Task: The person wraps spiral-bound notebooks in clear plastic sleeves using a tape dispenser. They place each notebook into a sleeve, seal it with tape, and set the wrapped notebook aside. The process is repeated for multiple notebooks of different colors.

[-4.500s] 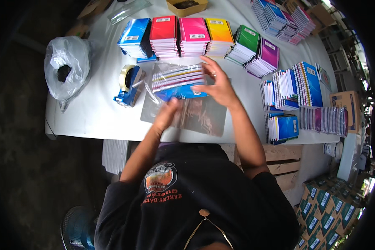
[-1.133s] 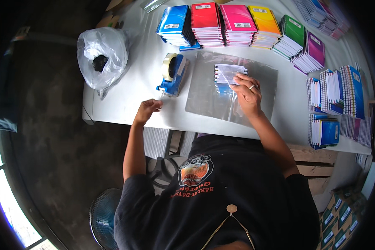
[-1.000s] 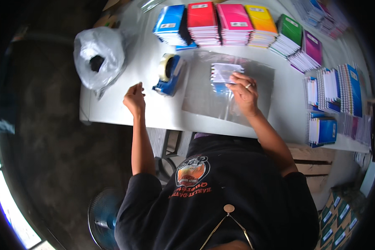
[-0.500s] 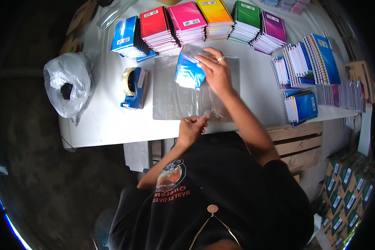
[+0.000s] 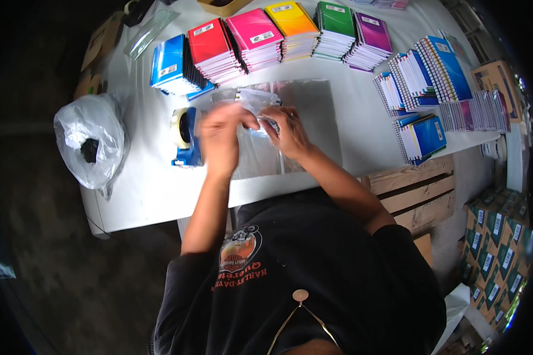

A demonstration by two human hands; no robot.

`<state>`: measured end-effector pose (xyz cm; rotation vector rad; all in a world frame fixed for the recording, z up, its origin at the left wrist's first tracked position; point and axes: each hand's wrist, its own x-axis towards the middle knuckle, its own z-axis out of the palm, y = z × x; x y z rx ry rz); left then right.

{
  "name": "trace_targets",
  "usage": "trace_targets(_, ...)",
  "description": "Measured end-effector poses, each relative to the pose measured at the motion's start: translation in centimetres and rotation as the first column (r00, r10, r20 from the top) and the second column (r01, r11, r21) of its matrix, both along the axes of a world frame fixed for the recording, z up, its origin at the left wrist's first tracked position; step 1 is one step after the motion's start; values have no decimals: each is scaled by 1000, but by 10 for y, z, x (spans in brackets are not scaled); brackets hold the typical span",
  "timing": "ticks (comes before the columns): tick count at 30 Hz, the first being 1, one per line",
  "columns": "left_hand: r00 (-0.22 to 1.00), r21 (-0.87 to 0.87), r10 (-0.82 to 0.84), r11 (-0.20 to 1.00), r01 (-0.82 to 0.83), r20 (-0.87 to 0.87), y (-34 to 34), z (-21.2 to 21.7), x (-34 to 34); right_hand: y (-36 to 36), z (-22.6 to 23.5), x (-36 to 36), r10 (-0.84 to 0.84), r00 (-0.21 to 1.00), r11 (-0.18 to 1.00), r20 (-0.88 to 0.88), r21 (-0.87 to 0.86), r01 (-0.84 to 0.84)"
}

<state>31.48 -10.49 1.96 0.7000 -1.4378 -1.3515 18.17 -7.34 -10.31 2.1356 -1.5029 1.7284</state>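
A notebook bundle in a clear plastic bag [image 5: 259, 96] lies in front of me, pale side up, partly covered by my hands. My right hand [image 5: 289, 131] is closed at its near edge, fingers pinching the crinkled film. Over the left side of the bundle is my left hand [image 5: 220, 133], smeared by motion, its fingers pointing toward the right hand; whether it grips anything is unclear. Beneath the bundle are flat clear plastic bags [image 5: 314, 124]. Just left of my left hand stands a blue tape dispenser [image 5: 188, 148] with a roll of tape.
Stacked spiral notebooks in blue, red [image 5: 209, 41], pink, yellow, green and purple line the far side. More notebook stacks [image 5: 423, 145] stand at the right. A white plastic bag [image 5: 92, 139] hangs at the table's left edge. Patterned boxes [image 5: 497, 242] are at lower right.
The bagged bundle went from being held up in my right hand to lying on the flat bags. My left hand moved up and left from the near table edge. The view shifted slightly.
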Motion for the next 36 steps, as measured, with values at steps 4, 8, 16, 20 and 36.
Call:
trace_targets(4,901,496,27,828,-262,432,4,-65,4,5,4,0,26,999,1000,38,-8,-26)
trace_targets(8,951,492,-33,861,-129,307,6,-81,21,8,11,3,-7,998,980,59,197,-5)
trace_targets(16,929,258,-34,964,-67,368,-20,-151,37,8,37,0,32,962,888,-271,450,97)
trace_targets(20,514,-42,98,992,-119,852,-42,-178,46,1,63,5,-37,930,922,-366,347,173)
trace_targets(36,778,640,-617,551,535,-119,23,-68,-76,196,39,-57,-234,631,963,740,265,46)
